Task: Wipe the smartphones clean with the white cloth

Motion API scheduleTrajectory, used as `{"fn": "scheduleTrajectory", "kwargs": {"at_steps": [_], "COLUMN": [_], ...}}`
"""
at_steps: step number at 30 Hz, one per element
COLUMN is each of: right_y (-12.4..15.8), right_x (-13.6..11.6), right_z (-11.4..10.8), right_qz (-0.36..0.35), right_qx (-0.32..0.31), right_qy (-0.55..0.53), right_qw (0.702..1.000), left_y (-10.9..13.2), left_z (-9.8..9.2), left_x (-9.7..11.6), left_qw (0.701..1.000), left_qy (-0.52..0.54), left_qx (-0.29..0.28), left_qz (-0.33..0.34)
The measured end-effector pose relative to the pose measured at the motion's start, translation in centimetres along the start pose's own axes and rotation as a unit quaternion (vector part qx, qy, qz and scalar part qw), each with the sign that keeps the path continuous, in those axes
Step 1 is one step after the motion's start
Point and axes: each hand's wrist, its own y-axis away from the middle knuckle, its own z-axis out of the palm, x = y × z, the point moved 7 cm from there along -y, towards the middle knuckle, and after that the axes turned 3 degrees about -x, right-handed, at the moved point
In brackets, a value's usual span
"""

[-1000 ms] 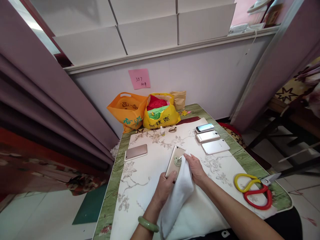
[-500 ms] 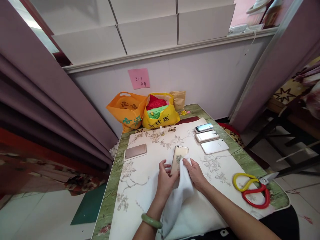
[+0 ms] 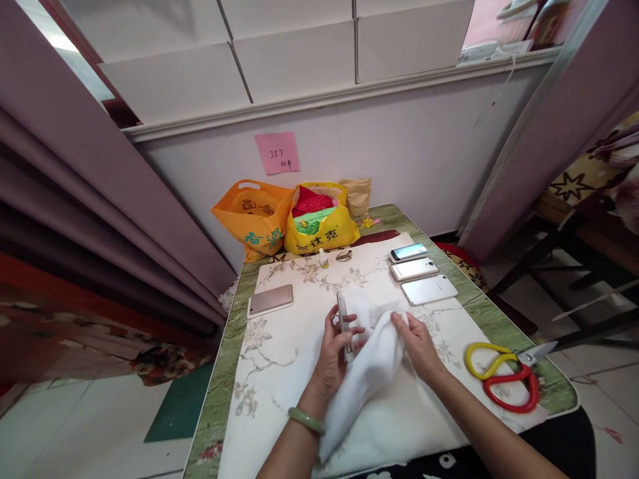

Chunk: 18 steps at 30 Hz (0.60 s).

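Note:
My left hand [image 3: 335, 352], with a green bangle at the wrist, grips a gold phone [image 3: 343, 319] that stands on edge above the table. A white cloth [image 3: 372, 359] is draped against the phone's right side and hides most of it. My right hand [image 3: 419, 342] is closed on that cloth, just right of the phone.
A rose-gold phone [image 3: 271, 299] lies at the left of the flowered mat [image 3: 279, 352]. Three phones [image 3: 422, 279] lie in a row at the right. Yellow and red scissors [image 3: 504, 376] sit near the right edge. Orange [image 3: 252, 216] and yellow [image 3: 319, 223] bags stand at the far end.
The phone has turned from showing its back to standing edge-on. The cloth now covers its right side, and my right hand has shifted a little to the right.

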Motion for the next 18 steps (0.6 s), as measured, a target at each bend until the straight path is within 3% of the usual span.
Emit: {"fn": "scheduleTrajectory", "kwargs": {"at_steps": [4,8,11,14,16,18], "right_y": [0.8,1.8,2.3,2.9,3.3,4.0], "right_x": [1.4,1.4,0.0,-1.2,-1.7,-1.9], "right_z": [-3.7,-4.2,-2.4,1.0,3.7,6.0], "right_qz": [0.014,-0.011,-0.078,-0.142,-0.196,-0.260], "right_qx": [0.100,0.139,0.129,0.066,-0.001,-0.064], "right_qy": [-0.005,0.049,0.098,0.158,0.223,0.298], "right_qw": [0.995,0.989,0.984,0.975,0.955,0.916], "left_y": [-0.2,-0.6,-0.9,-1.1,-1.3,-1.5], "left_z": [-0.2,-0.2,-0.3,-0.9,-1.4,-1.7], "left_x": [-1.7,-3.4,-4.0,-4.5,-4.7,-4.7], "left_qw": [0.983,0.954,0.944,0.949,0.958,0.967], "left_qy": [0.169,0.261,0.293,0.282,0.260,0.234], "left_qx": [-0.012,-0.045,-0.063,-0.033,0.005,0.018], "left_qz": [-0.078,-0.140,-0.142,-0.137,-0.119,-0.100]}}
